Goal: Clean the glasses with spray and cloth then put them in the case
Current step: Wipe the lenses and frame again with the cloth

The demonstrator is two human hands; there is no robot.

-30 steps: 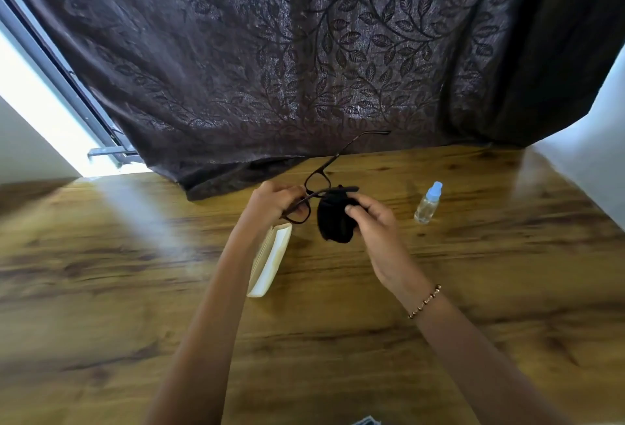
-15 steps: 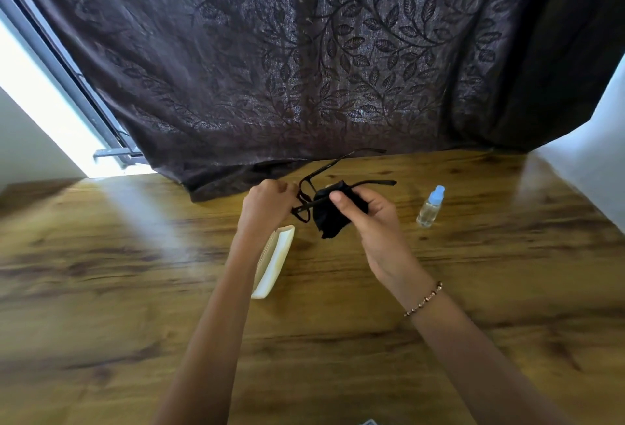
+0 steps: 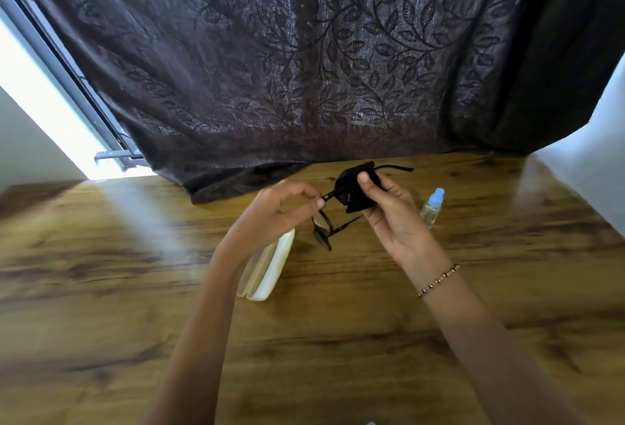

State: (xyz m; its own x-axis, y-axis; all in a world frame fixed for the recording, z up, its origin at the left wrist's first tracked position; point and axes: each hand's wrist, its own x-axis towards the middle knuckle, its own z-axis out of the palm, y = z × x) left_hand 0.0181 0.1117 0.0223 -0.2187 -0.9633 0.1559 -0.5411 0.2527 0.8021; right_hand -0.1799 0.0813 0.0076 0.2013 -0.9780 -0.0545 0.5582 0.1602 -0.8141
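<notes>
Black-framed glasses (image 3: 323, 226) hang in the air above the wooden table (image 3: 338, 340), lenses pointing down. My left hand (image 3: 277, 214) pinches the frame at the hinge of one temple arm. My right hand (image 3: 389, 211) holds a black cloth (image 3: 355, 192) wrapped around that temple arm, thumb on top of the cloth. The arm's tip sticks out past the cloth to the right. A cream glasses case (image 3: 270, 269) lies on the table under my left wrist, partly hidden by it. A small clear spray bottle (image 3: 432, 208) with a blue cap stands right of my right hand.
A dark leaf-patterned curtain (image 3: 304, 69) hangs along the table's far edge, its hem resting on the wood. A window frame (image 3: 67, 93) shows at far left. A white wall (image 3: 602, 160) borders the right side.
The glasses have turned so the lenses hang down. The cloth in my right hand has moved from the lens area up and right onto the temple arm.
</notes>
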